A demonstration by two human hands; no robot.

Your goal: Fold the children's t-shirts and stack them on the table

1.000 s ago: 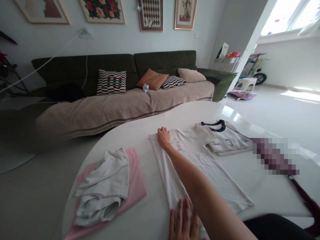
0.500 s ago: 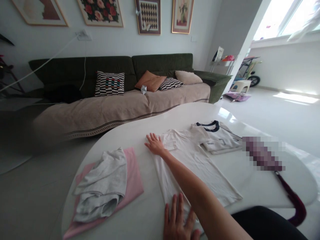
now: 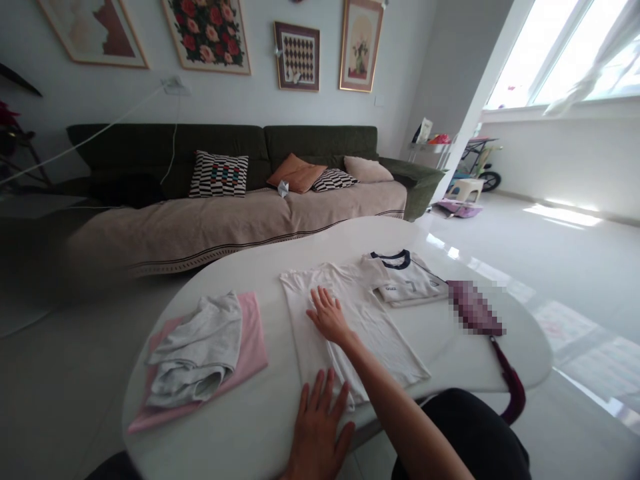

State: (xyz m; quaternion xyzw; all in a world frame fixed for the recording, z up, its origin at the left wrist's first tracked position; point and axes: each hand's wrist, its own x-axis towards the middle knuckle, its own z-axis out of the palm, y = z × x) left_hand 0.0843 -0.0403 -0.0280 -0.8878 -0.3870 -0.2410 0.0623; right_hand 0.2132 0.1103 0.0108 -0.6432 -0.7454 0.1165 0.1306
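Note:
A white T-shirt (image 3: 385,340) lies spread on the table, its left side folded inward in a long strip. My right hand (image 3: 329,317) rests flat on that folded part, fingers spread, with the forearm crossing over the shirt. Close to the near end of the strip, my left hand (image 3: 320,420) lies palm down with its fingers apart, at the shirt's lower left corner. Neither hand grips anything. Beside the shirt's right sleeve sits a folded white jersey (image 3: 413,287) with a dark collar and a number 7.
On the left of the white table (image 3: 235,427), a crumpled grey garment (image 3: 200,347) lies on a folded pink cloth (image 3: 254,340). A dark red strapped item (image 3: 513,387), partly pixelated, hangs over the right edge. Behind stands a green sofa (image 3: 320,143) with cushions.
My right hand has moved from the shirt's far left edge inward and nearer, onto the folded strip. The shirt's left side now lies flatter. The view has tilted up and shifted.

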